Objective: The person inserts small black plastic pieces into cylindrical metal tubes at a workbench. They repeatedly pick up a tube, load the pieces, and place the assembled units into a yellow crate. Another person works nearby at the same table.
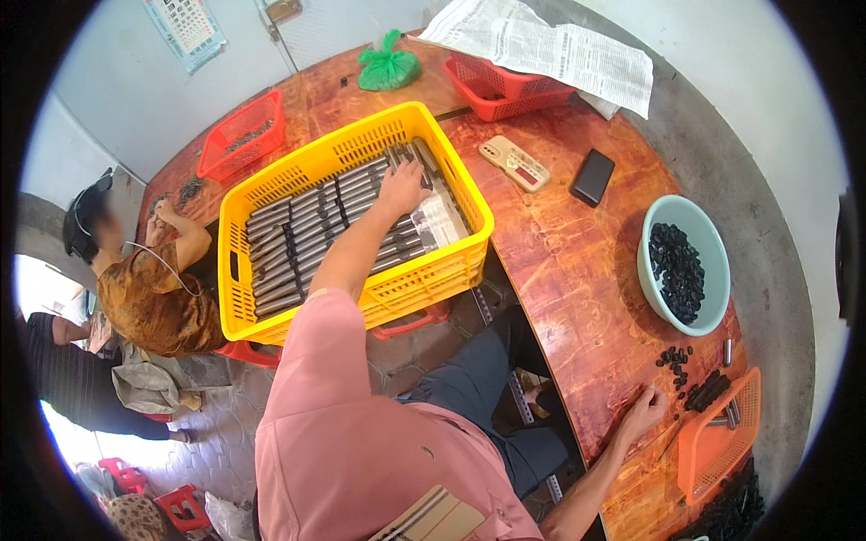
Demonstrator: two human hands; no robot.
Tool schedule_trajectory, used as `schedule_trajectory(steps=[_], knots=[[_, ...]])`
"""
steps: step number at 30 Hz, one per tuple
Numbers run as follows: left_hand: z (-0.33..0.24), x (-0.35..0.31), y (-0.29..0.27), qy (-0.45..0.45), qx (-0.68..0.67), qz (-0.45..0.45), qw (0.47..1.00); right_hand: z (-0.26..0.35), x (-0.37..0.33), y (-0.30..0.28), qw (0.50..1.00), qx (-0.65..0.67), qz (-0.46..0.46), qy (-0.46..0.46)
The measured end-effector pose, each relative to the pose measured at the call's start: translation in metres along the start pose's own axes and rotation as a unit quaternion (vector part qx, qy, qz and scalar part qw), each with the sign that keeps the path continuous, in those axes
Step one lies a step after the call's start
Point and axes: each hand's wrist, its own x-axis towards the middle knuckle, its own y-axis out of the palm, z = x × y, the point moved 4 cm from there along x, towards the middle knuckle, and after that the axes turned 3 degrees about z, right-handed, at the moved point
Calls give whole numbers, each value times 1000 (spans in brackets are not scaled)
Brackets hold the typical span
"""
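Observation:
My left hand (403, 189) reaches into a large yellow plastic crate (236, 293), its fingers bent around a grey metal tube (393, 155) near the far right corner. Rows of similar metal tubes (311, 221), with black pieces at their ends, fill the crate. A clear plastic sheet or bag (439, 223) lies by the crate's right wall. My right hand (642, 413) rests on the wooden table (577, 307) with its fingers curled closed; whatever is in them is hidden. Near it lie loose black round pieces (675, 362) and black cylindrical parts (708, 392).
A pale green basin (713, 311) of black pieces stands right. An orange basket (722, 442) holds metal tubes. Farther back are a phone (514, 163), a black rectangular device (592, 178), a green bag (388, 68) and red baskets (262, 126). A co-worker (158, 288) sits left.

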Motion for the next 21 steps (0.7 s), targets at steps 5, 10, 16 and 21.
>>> schedule_trajectory(steps=[5, 10, 16, 21], knots=[[-2, -8, 0, 14, 5, -30, 999, 1, 0, 0, 1000, 7, -1, -8], [-8, -4, -7, 22, -1, 27, 999, -1, 1, 0, 1000, 0, -7, -10], [-5, -5, 7, 28, 5, -153, 988, -5, 2, 1, 1000, 8, -11, -17], [-6, -3, 11, 48, -6, -147, 988, 0, 1, 1, 1000, 2, -17, -24]])
